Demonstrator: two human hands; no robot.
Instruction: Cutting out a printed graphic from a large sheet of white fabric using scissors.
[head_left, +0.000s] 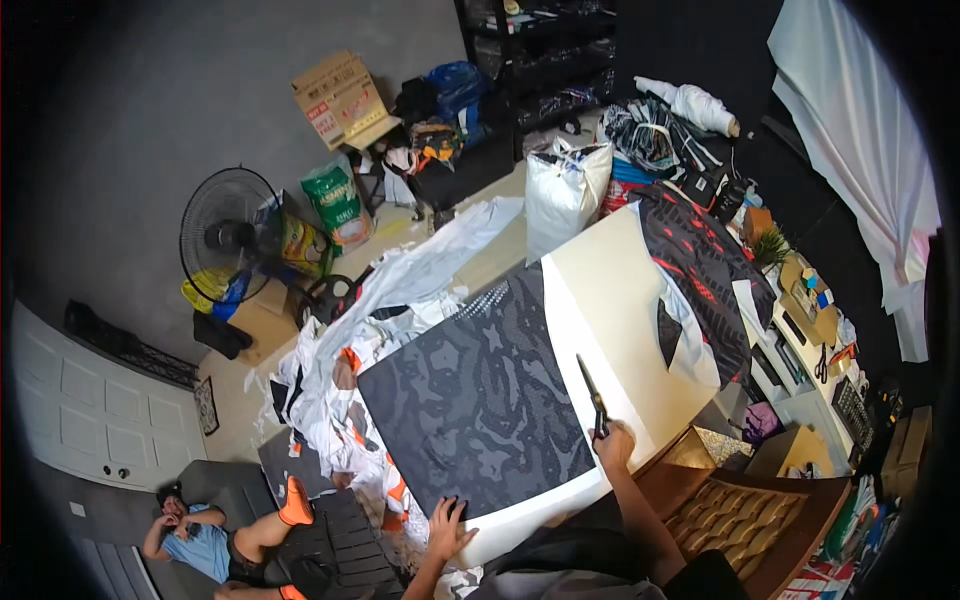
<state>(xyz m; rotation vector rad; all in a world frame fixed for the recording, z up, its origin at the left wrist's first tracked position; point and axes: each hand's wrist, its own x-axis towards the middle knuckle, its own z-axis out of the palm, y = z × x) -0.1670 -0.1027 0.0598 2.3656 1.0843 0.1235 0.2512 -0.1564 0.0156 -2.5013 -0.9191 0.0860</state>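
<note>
Right hand (612,443) grips scissors (592,392); left hand (447,527) flat on sheet (470,400).

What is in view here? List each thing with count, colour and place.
Patterned sheet: one, dark grey print with white border, on the table under both hands.
Scissors: one pair, black, in the right hand, blades on the white border.
Table: one, cream top, centre.
Black and red fabric: one, right side of the table.
Paper offcuts: a heap, white, floor left of the table.
Fan: one, black, left.
Cardboard box: one, brown, top.
White bag: one, beyond the table.
Other person: one, blue shirt, lying lower left.
Left hand: flat on the sheet's near edge.
Right hand: gripping the scissors.
</note>
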